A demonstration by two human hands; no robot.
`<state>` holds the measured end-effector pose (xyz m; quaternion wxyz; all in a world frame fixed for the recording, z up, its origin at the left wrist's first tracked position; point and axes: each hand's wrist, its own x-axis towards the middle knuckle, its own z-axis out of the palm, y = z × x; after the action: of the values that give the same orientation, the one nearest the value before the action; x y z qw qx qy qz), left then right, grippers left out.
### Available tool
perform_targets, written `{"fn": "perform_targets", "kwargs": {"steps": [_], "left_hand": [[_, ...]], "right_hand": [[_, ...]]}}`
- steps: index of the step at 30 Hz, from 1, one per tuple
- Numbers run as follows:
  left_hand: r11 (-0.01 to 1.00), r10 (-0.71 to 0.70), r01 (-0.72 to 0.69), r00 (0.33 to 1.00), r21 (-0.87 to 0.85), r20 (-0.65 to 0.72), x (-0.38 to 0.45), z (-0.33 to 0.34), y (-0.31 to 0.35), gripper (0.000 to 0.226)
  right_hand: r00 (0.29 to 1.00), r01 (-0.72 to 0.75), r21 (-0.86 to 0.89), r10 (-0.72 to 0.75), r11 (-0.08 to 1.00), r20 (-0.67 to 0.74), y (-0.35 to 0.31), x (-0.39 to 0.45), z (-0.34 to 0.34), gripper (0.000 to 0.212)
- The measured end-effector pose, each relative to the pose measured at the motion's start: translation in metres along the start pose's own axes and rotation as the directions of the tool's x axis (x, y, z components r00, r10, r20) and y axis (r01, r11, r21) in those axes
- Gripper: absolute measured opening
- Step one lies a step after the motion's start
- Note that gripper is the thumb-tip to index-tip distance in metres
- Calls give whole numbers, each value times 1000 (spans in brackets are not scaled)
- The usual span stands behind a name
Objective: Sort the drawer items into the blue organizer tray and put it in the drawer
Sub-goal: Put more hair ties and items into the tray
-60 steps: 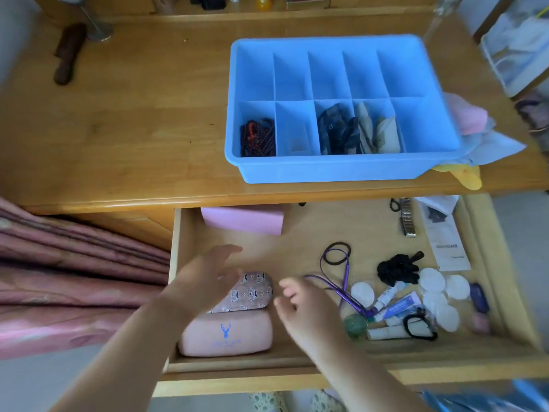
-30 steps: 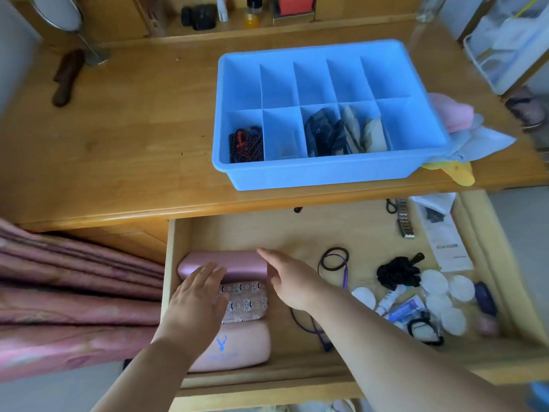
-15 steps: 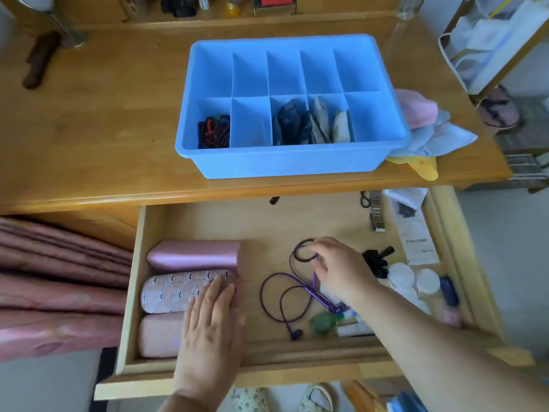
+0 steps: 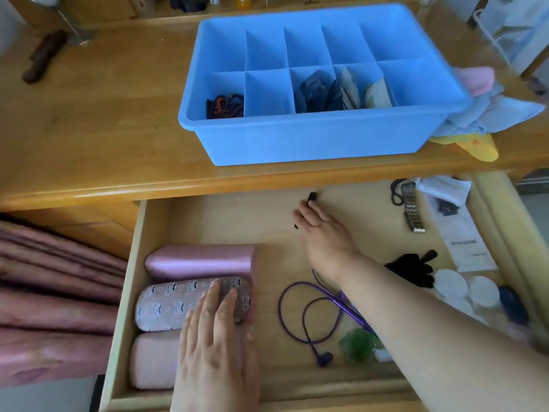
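Since half a second ago, your right hand (image 4: 322, 233) is reaching from the purple cord (image 4: 309, 316) to the back of the drawer (image 4: 127, 292), where its fingers are curling round a small black thing (image 4: 312, 197); what that is, you cannot tell. Your left hand (image 4: 217, 346) is staying flat, fingers straight and close together, lying on the patterned case (image 4: 169, 304) and the pale pink case (image 4: 151, 364). Three cases are lying in a row against the drawer's left wall, long axes running left to right, the mauve case (image 4: 202, 261) farthest back. On the desk (image 4: 89, 120), the blue tray (image 4: 312, 138) is sitting just behind the drawer opening, long axis left to right, with ten compartments in two rows of five. Three near-row compartments are holding things: dark beads (image 4: 224, 107) at the left end, dark folded cloth (image 4: 318, 90) in the third, pale cloth (image 4: 365, 90) in the fourth.
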<state>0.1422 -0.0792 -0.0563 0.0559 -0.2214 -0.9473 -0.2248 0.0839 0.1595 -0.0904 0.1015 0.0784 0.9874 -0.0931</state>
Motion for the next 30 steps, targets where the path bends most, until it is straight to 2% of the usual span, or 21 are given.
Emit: {"fn": "perform_targets", "kwargs": {"steps": [3,6,10,12,14,17,19,22,25,27,28,30], "left_hand": [[1000,0,0,1000,0,24,-2,-4,1,54],[1000,-28,27,998,12,61,-3,-8,3,54],[999,-43,42,997,15,59,-3,-8,5,55],[999,-42,41,998,14,49,-4,-7,5,55],[999,-45,44,998,9,54,-5,-6,4,54],[999,-44,44,998,13,38,-5,-6,4,54],[999,-53,53,998,14,36,-3,-6,4,54],[1000,-25,25,1000,5,-2,-1,-1,4,53],[1000,15,-14,993,13,-119,3,3,1,48],[999,26,-19,974,32,-225,9,6,8,41],[1000,7,-2,975,23,-223,9,11,10,37],[1000,12,-15,981,-12,-196,6,27,13,30]], "right_hand": [[993,78,-15,-76,997,90,-6,-47,-4,67],[987,102,135,-117,986,108,-10,-77,-9,62],[986,-19,336,73,942,-149,7,-71,-19,46],[966,-63,388,155,919,-209,16,-59,-22,45],[977,-86,376,152,922,-150,21,-47,-23,47],[994,-107,274,101,956,37,19,-36,-23,47],[993,-72,181,53,981,109,19,-36,-22,39],[990,-11,-5,11,1000,143,21,-40,-21,24],[999,27,-110,-22,994,45,18,-47,-25,18],[999,22,-92,-26,995,-42,16,-50,-33,37],[995,5,-51,-10,999,-98,16,-51,-38,45],[987,-22,141,44,990,-156,16,-57,-49,42]]}}
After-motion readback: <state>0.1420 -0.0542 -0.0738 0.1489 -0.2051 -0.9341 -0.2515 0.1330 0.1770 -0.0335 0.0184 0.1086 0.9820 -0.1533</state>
